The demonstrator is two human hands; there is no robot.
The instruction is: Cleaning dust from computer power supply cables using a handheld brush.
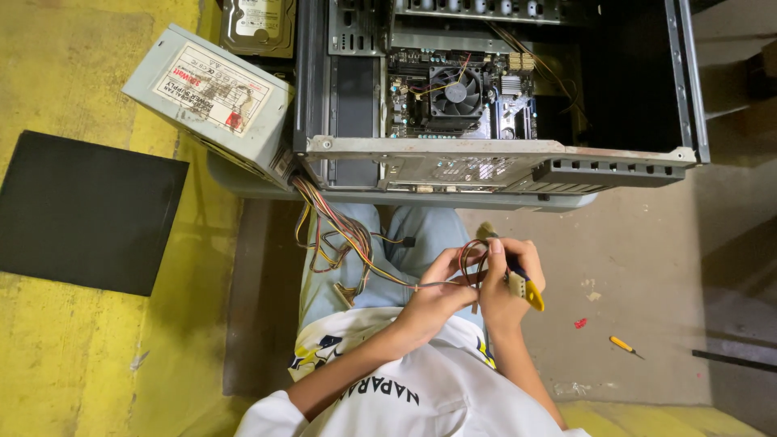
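Note:
Both my hands meet over my lap. My left hand pinches a loop of red and black wires that belongs to the coloured cable bundle running from the grey power supply unit. My right hand grips a yellow-handled screwdriver together with a pale cable connector at the end of those wires. The open computer case lies in front of my knees, with its motherboard and round cooling fan exposed.
A hard drive lies beside the case's back left corner. A black panel rests on the yellow floor at left. A small yellow screwdriver, a red bit and a dark bar lie on the grey floor at right.

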